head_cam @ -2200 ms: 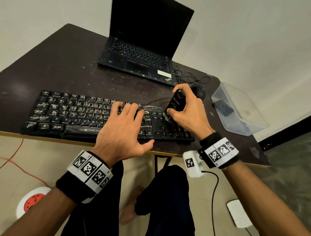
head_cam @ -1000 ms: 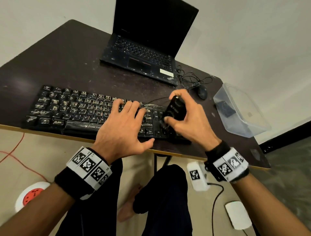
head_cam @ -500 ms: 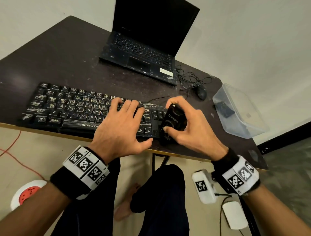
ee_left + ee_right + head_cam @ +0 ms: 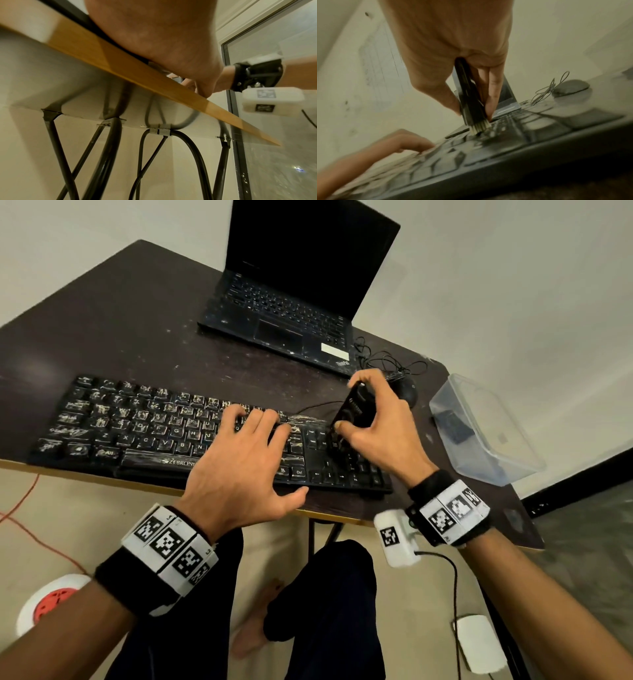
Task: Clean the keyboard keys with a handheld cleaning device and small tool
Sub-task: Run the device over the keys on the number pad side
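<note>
Black plastic keyboard point(image 4: 164, 433) lies along the near edge of the dark table point(image 4: 137, 320), and most keys carry whitish grime. We see the cleaning device point(image 4: 354, 409), a slim black body with a pale brush tip point(image 4: 480, 126), over the keyboard's right end, bristles down between the keys near the arrow cluster.

Right hand point(image 4: 380, 422) pinches the device, thumb on one side and fingers on the other, low on the body close to the bristles. We judge it light and rigid, with a smooth shell that could slip, so the low grip suits it, and the bristles look soft enough to flex. Left hand point(image 4: 239, 470) lies flat with fingers straight on the middle keys, holding nothing, thumb out over the front rim. We read it as pinning the board, which looks light enough to skate under brushing.

The keyboard's front sits just beside the table's wooden edge point(image 4: 154, 81), so little margin there, and a pull toward us could tip it off. Behind the right hand are a mouse point(image 4: 406, 393) and tangled cable point(image 4: 390, 361), near enough to snag. A clear plastic box point(image 4: 486, 429) stands to the right, apart from the keyboard. An open laptop point(image 4: 291, 302) sits further back. There is open tabletop behind the keyboard's left half, and room leftward along the rows.
</note>
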A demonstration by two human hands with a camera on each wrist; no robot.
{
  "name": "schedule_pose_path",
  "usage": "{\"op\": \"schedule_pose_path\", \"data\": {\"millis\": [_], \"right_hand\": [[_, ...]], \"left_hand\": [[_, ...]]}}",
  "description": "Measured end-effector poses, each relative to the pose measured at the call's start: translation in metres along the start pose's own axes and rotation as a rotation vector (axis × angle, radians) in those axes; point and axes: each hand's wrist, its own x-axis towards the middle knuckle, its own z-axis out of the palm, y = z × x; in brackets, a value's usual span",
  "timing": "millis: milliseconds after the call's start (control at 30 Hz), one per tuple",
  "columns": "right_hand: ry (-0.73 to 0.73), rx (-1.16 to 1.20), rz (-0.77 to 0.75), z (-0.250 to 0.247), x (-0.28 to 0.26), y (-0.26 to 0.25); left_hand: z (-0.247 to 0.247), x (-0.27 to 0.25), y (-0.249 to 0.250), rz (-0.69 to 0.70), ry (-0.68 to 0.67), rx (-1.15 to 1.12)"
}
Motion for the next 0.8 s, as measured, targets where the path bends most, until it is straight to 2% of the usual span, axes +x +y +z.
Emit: {"op": "schedule_pose_path", "data": {"millis": [67, 200, 333, 467, 567, 700, 800], "right_hand": [[-0.064, -0.016, -0.037, 0.002, 0.001, -0.003], [0.037, -0.018, 0.048, -0.001, 0.016, 0.007], [-0.068, -0.056, -0.050, 0.006, 0.012, 0.001], [0.027, -0.059, 0.034, 0.000, 0.023, 0.009], [-0.089, -0.033, -0.033, 0.001, 0.019, 0.005], [0.009, -0.032, 0.060, 0.000, 0.029, 0.011], [-0.054, -0.003, -0.004, 0.005, 0.022, 0.005]], "left_hand": [[0.001, 0.000, -0.001, -0.002, -0.001, -0.006], [0.000, -0.001, 0.000, 0.003, -0.017, -0.002], [0.000, -0.001, -0.001, 0.002, -0.010, -0.029], [-0.001, -0.001, 0.000, 0.004, -0.017, -0.022], [0.001, -0.001, -0.001, 0.000, -0.009, -0.041], [0.001, -0.001, 0.000, 0.016, 0.005, -0.041], [0.001, 0.000, -0.001, -0.002, 0.002, -0.042]]}}
